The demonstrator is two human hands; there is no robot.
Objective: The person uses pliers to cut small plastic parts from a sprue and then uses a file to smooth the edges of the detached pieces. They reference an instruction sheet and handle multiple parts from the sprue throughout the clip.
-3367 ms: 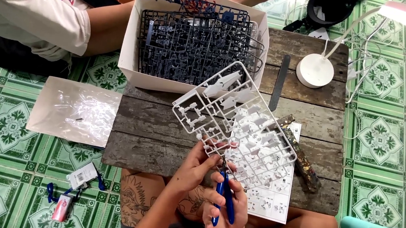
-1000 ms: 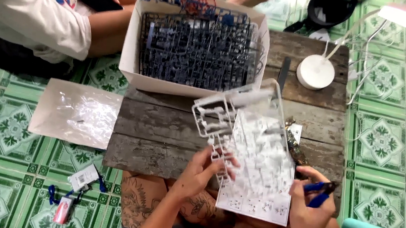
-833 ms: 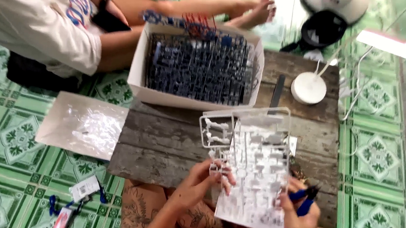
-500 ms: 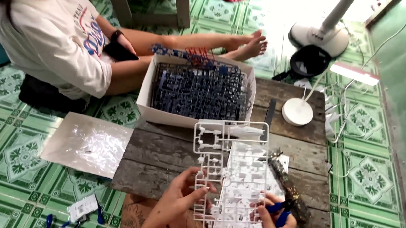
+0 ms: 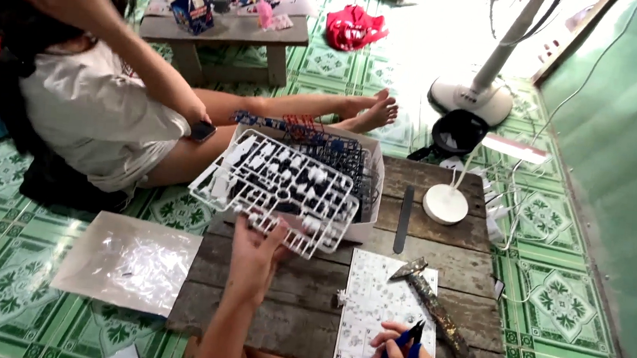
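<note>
My left hand (image 5: 254,254) grips the near edge of a white plastic parts frame (image 5: 279,188) and holds it up, tilted, over the white cardboard box (image 5: 365,224) of dark blue parts frames (image 5: 337,151). My right hand (image 5: 399,356) is closed on blue-handled nippers (image 5: 409,340) near the table's front edge, resting on a printed instruction sheet (image 5: 375,317). A tiny white part (image 5: 340,297) lies on the wood just left of the sheet.
On the low wooden table (image 5: 279,307) lie a rusty hammer (image 5: 432,304), a dark file (image 5: 403,218) and a white round lamp base (image 5: 446,204). A clear plastic bag (image 5: 128,260) lies on the tiled floor at left. Another person (image 5: 100,103) sits beyond the box.
My left hand has lifted the white parts frame off the instruction sheet and carried it left toward the box. The sheet is now uncovered. My view has tilted up.
</note>
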